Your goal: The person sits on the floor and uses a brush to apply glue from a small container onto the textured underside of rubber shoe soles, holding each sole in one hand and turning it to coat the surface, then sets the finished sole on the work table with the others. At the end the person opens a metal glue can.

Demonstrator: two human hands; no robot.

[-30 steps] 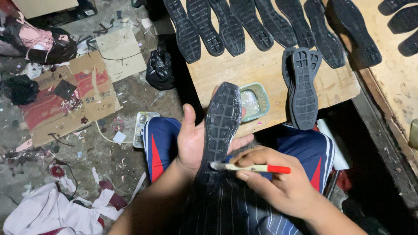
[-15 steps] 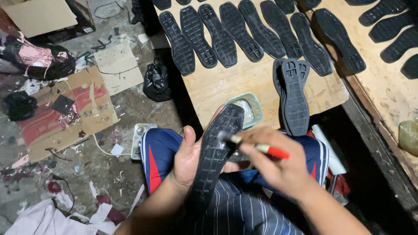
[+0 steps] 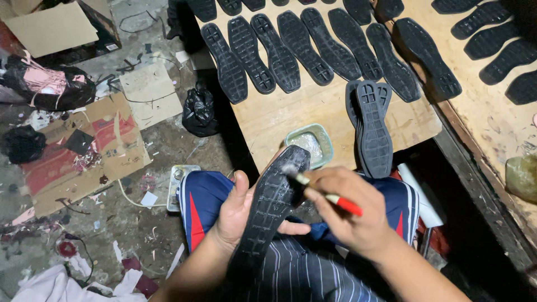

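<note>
My left hand (image 3: 238, 215) grips a black rubber shoe sole (image 3: 272, 207) from beneath, tread side up, over my lap. My right hand (image 3: 349, 210) holds a small brush with a red and white handle (image 3: 330, 197); its bristle end touches the sole's toe end. Just beyond the toe sits a small pale green dish (image 3: 311, 144) holding a whitish paste, on a wooden board (image 3: 291, 114).
Several black soles (image 3: 291, 50) lie in a row on the board, and a stacked pair (image 3: 372, 126) lies near the dish. More soles (image 3: 492, 42) rest on a second board at the right. Cardboard (image 3: 84, 148), black bags and scraps litter the floor to the left.
The brush has gone from lying across the middle of the sole to its toe end. The sole has tilted slightly rightward, and the view has shifted down and left.
</note>
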